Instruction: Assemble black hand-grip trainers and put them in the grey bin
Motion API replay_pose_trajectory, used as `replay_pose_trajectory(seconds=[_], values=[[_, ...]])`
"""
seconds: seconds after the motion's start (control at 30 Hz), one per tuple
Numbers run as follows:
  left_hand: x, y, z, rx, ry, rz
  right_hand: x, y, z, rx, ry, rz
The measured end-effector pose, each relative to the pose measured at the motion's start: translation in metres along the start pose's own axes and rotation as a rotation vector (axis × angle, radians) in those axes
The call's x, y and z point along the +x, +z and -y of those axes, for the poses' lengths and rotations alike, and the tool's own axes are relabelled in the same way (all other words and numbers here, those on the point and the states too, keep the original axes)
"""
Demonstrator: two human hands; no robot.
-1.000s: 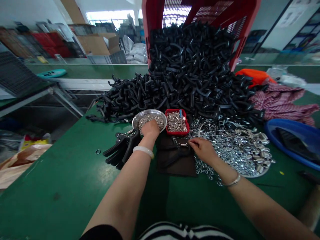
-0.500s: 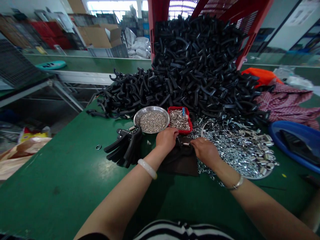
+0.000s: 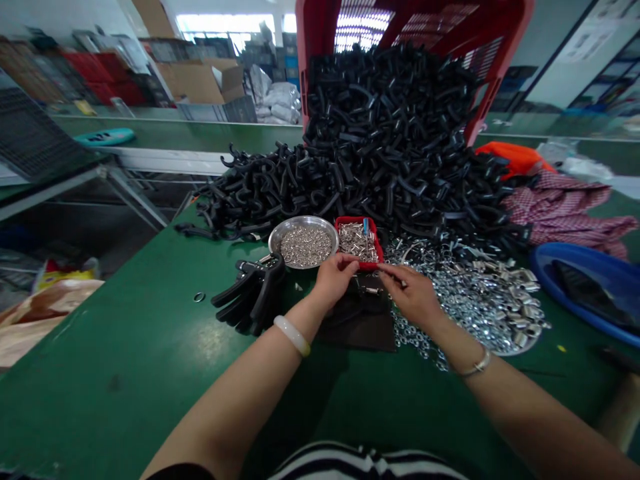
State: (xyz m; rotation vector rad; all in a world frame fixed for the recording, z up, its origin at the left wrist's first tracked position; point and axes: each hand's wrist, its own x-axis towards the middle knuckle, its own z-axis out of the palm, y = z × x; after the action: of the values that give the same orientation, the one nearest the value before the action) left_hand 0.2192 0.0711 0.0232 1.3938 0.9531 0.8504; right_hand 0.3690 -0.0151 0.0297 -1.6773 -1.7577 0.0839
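In the middle of the table lies a dark mat (image 3: 367,333), with a black handle part (image 3: 353,307) and a metal spring (image 3: 371,291) on it. My left hand (image 3: 334,280) is closed in a pinch above the part's left side, close to the red tray (image 3: 381,250) of small metal pins. Whatever its fingertips hold is too small to make out. My right hand (image 3: 414,293) has thumb and fingers drawn together at the tray's near right corner, just above the spring. What it pinches, if anything, cannot be seen.
Left of the tray stands a metal bowl (image 3: 274,250) of tiny parts, with stacked black clamps (image 3: 253,293) before it. A large heap of black handles (image 3: 390,147) spills from a red crate (image 3: 505,60). Loose metal rings (image 3: 450,293) and a blue basin (image 3: 550,260) are on the right.
My right hand has moved from beside the spring up to the red tray's near corner. The left hand's fingers have shifted slightly. The view has tilted a little.
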Motion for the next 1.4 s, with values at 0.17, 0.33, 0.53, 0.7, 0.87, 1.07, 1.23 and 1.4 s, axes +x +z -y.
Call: replay_pose_trajectory(seconds=[0.17, 0.33, 0.53, 0.7, 0.87, 1.07, 1.23, 1.4], values=[[-0.009, -0.004, -0.011, -0.500, -0.315, 0.183, 0.019, 0.017, 0.019, 0.417, 0.082, -0.074], [-0.011, -0.011, -0.009, -0.530, -0.342, 0.211, 0.023, 0.025, 0.025, 0.813, 0.362, 0.042], [-0.012, -0.008, -0.011, -0.464, -0.358, 0.294, 0.021, 0.021, 0.023, 1.106, 0.533, 0.178], [-0.011, -0.009, -0.005, -0.265, -0.272, 0.077, 0.003, 0.024, 0.018, 0.451, 0.208, 0.051], [-0.010, -0.014, 0.009, 0.140, -0.048, -0.017, -0.019, 0.033, 0.014, -0.068, -0.049, 0.104], [-0.015, -0.020, 0.009, 0.531, 0.185, 0.042, -0.023, 0.038, 0.011, -0.144, -0.104, 0.087], [-0.016, -0.024, 0.010, 0.573, 0.236, 0.040, -0.021, 0.035, 0.009, -0.199, -0.132, 0.123], [-0.016, -0.026, 0.014, 0.603, 0.248, 0.068, -0.017, 0.033, 0.018, -0.440, -0.161, 0.222]])
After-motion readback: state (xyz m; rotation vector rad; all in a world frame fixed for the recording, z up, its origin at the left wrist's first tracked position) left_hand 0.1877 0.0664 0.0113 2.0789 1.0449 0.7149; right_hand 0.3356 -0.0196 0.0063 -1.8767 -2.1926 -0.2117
